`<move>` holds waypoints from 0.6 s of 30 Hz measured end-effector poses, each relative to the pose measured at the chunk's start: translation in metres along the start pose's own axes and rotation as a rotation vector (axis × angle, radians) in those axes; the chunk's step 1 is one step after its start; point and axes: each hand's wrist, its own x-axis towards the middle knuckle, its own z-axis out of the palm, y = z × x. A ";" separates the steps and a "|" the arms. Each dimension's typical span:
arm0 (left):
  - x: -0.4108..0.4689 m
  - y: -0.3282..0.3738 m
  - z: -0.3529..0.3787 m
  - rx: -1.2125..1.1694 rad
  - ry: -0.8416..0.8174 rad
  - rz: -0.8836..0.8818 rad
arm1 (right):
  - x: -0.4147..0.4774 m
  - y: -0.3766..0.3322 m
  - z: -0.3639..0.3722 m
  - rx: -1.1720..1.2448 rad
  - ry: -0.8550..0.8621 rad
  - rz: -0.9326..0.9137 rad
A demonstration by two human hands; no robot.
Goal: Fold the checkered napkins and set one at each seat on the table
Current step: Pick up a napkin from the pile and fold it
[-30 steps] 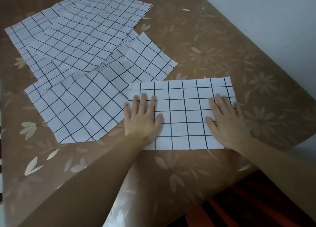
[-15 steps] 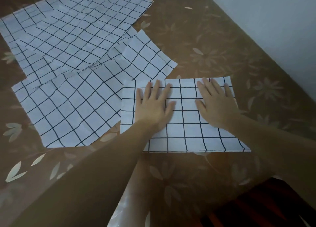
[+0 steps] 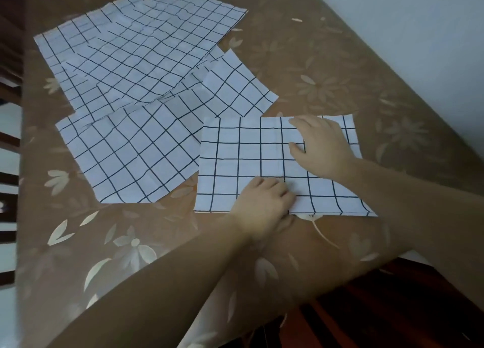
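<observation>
Folded napkin (image 3: 235, 164) is laid flat on the worktop (image 3: 314, 59) near the front edge, just beside the unfolded napkins (image 3: 136, 67), which are overlapped in a loose pile. Its near edge is gripped mid-length by the left hand (image 3: 262, 203), fingers curled. Its far right part is pressed by the right hand (image 3: 323, 148), fingers loosely spread, thumb apart.

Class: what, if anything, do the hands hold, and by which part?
The left hand pinches the folded napkin at its near edge. The right hand rests on its far part; whether it grips cannot be told.
</observation>
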 end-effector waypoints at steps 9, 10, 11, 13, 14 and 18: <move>-0.010 0.006 -0.022 -0.024 -0.029 -0.128 | -0.060 -0.005 -0.027 0.014 0.080 -0.053; -0.012 0.004 -0.028 -0.038 -0.032 -0.135 | -0.066 -0.008 -0.032 0.010 0.095 -0.097; -0.013 0.003 -0.033 -0.051 -0.039 -0.153 | -0.071 -0.012 -0.038 0.006 0.106 -0.148; -0.012 0.003 -0.049 -0.069 -0.070 -0.228 | -0.082 -0.025 -0.052 0.002 0.117 -0.220; -0.011 0.003 -0.058 -0.097 -0.065 -0.276 | -0.086 -0.032 -0.059 -0.006 0.139 -0.239; 0.001 0.001 -0.098 -0.153 -0.042 -0.340 | -0.096 -0.051 -0.092 -0.140 0.129 -0.233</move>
